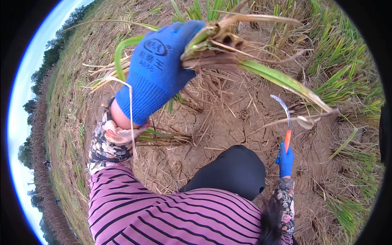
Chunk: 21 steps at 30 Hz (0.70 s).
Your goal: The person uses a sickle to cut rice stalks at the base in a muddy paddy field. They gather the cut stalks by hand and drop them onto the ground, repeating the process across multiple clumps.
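My left hand [159, 64], in a blue work glove that bears printing, is raised close to the camera. Its fingers are wrapped around a bundle of cut grassy stalks [211, 59], part green and part dry brown. The cut ends face right, while long blades trail out past both sides of the glove. Lower at the right, my right hand [286, 162], also gloved in blue, grips a sickle [288, 139] by its orange handle. The sickle's curved metal blade [283, 107] points away from me, apart from the bundle. Some of the stalks are hidden behind the left glove.
Cracked dry soil [226, 125] with straw scraps lies before me. Standing green cereal plants [333, 64] line the right side. Cut stalks [165, 138] lie beneath my left arm. My bent knee [234, 171] is in the middle. Trees [49, 61] edge the field at left.
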### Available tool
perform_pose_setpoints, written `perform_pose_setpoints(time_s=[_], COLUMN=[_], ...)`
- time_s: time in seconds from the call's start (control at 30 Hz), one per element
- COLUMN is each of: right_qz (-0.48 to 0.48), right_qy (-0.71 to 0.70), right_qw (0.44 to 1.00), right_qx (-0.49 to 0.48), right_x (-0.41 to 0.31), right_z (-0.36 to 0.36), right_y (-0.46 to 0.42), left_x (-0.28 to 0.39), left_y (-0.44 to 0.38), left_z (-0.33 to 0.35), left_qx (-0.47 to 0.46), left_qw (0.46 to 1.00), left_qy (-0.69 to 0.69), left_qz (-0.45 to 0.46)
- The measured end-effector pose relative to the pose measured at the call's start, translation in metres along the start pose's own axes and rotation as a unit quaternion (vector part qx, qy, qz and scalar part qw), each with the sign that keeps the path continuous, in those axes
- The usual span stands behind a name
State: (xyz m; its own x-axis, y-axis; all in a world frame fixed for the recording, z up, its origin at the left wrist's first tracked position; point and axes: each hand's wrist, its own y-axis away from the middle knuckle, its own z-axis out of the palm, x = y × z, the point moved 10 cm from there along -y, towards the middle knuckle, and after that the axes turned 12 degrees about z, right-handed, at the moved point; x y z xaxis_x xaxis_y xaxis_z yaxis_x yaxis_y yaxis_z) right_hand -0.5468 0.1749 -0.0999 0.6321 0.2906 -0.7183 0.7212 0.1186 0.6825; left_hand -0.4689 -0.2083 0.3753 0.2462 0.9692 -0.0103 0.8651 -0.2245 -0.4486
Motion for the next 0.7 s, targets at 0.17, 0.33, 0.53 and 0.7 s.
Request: perform_pose_setpoints(time_s=[0.17,0.33,0.53,0.7], right_qz=[-0.007,-0.204,-0.235,0.032], right_qy=[0.046,0.387,0.568,0.477], right_qw=[0.999,0.899,0.789,0.877], right_qx=[-0.001,-0.028,0.024,0.044], right_x=[-0.028,-0.111,-0.119,-0.042], right_z=[-0.001,0.016,-0.111,-0.243], right_y=[0.000,0.021,0.081,0.168], left_x=[-0.133,-0.363,-0.020,0.176], left_y=[0.009,0.170,-0.026,-0.093], left_z=[-0.118,-0.113,0.005,0.030], left_qx=[-0.015,-0.376,-0.276,-0.304], left_qw=[0.944,0.832,0.959,0.894], left_qy=[-0.319,-0.312,0.037,0.123], left_qz=[-0.085,-0.264,0.049,0.306])
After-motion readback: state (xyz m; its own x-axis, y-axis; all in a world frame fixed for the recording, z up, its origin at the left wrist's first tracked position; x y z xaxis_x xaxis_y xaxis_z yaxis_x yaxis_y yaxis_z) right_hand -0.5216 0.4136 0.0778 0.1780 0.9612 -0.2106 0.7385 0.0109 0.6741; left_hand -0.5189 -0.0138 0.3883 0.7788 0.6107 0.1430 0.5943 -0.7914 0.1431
